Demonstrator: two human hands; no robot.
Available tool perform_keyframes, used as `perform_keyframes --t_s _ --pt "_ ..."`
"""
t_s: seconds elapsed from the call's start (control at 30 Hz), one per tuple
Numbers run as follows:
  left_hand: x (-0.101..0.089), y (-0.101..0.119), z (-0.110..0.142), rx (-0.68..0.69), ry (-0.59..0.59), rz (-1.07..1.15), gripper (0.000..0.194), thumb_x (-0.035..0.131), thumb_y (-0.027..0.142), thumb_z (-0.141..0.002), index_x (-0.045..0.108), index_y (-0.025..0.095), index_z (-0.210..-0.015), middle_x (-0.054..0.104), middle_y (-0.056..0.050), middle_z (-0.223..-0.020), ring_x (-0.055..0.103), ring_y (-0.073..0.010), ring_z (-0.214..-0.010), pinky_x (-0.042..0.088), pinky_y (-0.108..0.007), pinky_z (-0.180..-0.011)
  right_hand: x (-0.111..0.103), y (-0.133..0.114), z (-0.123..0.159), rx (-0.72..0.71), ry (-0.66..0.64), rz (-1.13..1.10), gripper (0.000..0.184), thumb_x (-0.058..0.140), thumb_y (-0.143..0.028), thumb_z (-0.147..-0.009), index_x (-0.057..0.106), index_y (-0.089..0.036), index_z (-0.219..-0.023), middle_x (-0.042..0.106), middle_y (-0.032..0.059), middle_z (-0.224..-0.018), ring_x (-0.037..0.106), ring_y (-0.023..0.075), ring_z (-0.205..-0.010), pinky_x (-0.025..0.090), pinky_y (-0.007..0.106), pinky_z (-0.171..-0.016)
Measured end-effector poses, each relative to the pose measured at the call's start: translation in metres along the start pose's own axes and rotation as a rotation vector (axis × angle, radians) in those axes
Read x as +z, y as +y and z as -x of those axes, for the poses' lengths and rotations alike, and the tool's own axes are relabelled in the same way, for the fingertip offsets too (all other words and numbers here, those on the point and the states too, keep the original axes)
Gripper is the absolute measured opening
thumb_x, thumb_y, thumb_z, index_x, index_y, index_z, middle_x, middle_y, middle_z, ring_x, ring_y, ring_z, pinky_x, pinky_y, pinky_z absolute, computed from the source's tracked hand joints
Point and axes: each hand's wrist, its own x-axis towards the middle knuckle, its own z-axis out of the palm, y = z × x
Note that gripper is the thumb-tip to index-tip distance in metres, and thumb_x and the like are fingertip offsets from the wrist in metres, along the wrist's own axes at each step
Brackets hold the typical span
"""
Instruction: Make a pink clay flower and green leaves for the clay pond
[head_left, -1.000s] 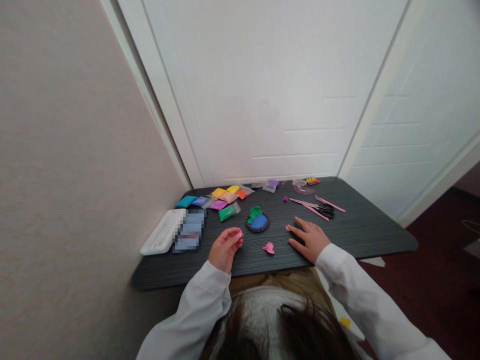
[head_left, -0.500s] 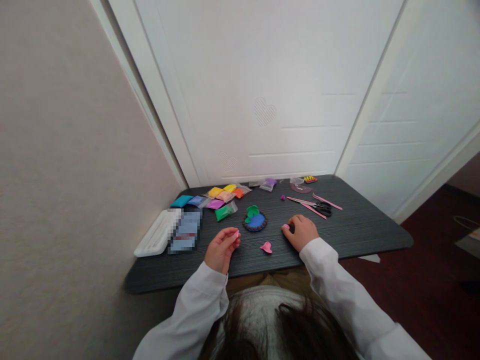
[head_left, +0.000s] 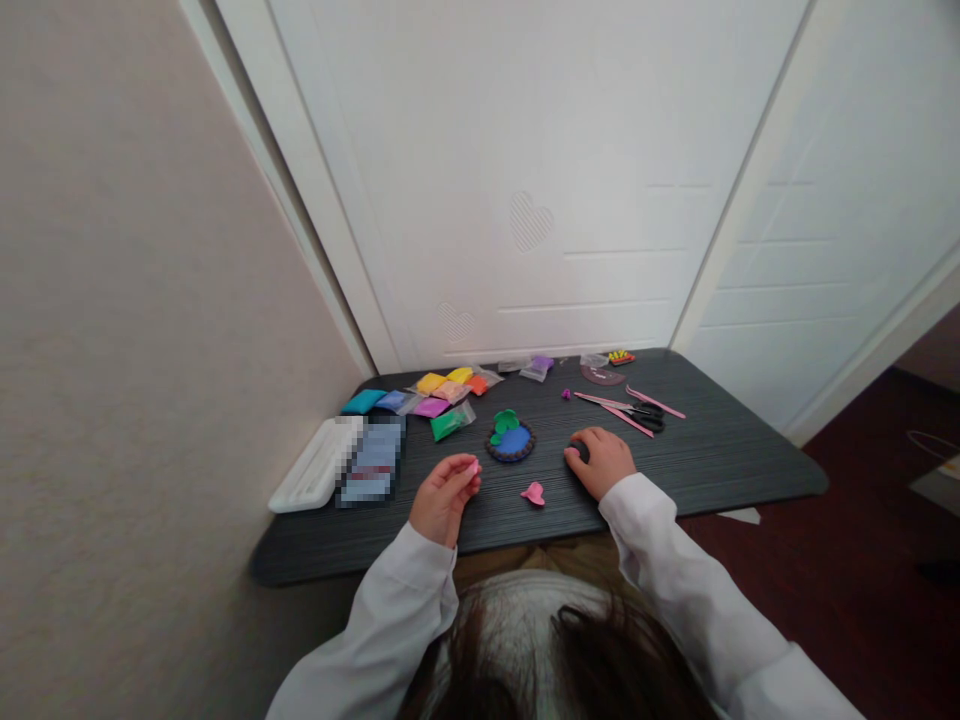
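My left hand (head_left: 442, 495) rests on the dark table (head_left: 712, 465) with its fingertips pinched on a small pink clay piece (head_left: 472, 467). My right hand (head_left: 602, 460) is curled on the table, fingers bent over a small pink clay bit (head_left: 571, 454) at its fingertips. Between the hands lies a flat pink clay shape (head_left: 533, 493). Just beyond sits a round blue clay disc with a dark rim and green leaves (head_left: 511, 438).
Several coloured clay packets (head_left: 439, 393) lie at the back left. A white tray (head_left: 311, 466) and a blurred card (head_left: 369, 463) sit at the left edge. Scissors and pink modelling tools (head_left: 634, 410) lie at the back right. A white door stands behind the table.
My right hand went from lying flat with fingers stretched to curled over the pink bit. The view shifted slightly. My left hand keeps its pinch.
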Motion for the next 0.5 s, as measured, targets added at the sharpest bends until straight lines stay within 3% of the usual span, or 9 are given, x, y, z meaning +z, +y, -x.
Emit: perform_keyframes --t_s 0.1,0.3,0.5 --pt "0.0 0.0 0.001 0.004 -0.001 0.002 0.019 0.065 0.016 -0.06 0.059 0.013 -0.077 0.061 -0.001 -0.068 0.054 -0.0059 -0.057 0.042 -0.018 -0.055 -0.001 0.008 -0.008 -0.088 -0.074 -0.079 0.022 0.045 -0.031 -0.074 0.058 -0.022 -0.09 0.058 0.0051 -0.093 0.05 0.0195 -0.09 0.034 0.035 -0.082" --pt "-0.001 -0.001 0.0 -0.002 -0.005 0.003 0.02 0.065 0.016 -0.06 0.059 0.014 -0.078 0.061 -0.001 -0.068 0.054 -0.006 -0.057 0.042 -0.018 -0.056 -0.002 0.033 -0.034 -0.231 -0.228 -0.238 0.015 0.051 -0.027 -0.072 0.063 -0.022 -0.077 0.062 0.0014 -0.084 0.055 0.0147 -0.083 0.04 0.028 -0.078" --pt "-0.001 -0.001 -0.001 -0.006 -0.003 -0.001 0.019 0.065 0.016 -0.06 0.059 0.014 -0.077 0.061 -0.001 -0.068 0.054 -0.0065 -0.058 0.042 -0.019 -0.056 0.002 0.044 -0.042 -0.26 -0.242 -0.316 0.013 0.055 -0.027 -0.069 0.065 -0.021 -0.075 0.062 0.0027 -0.086 0.055 0.0155 -0.085 0.04 0.03 -0.082"
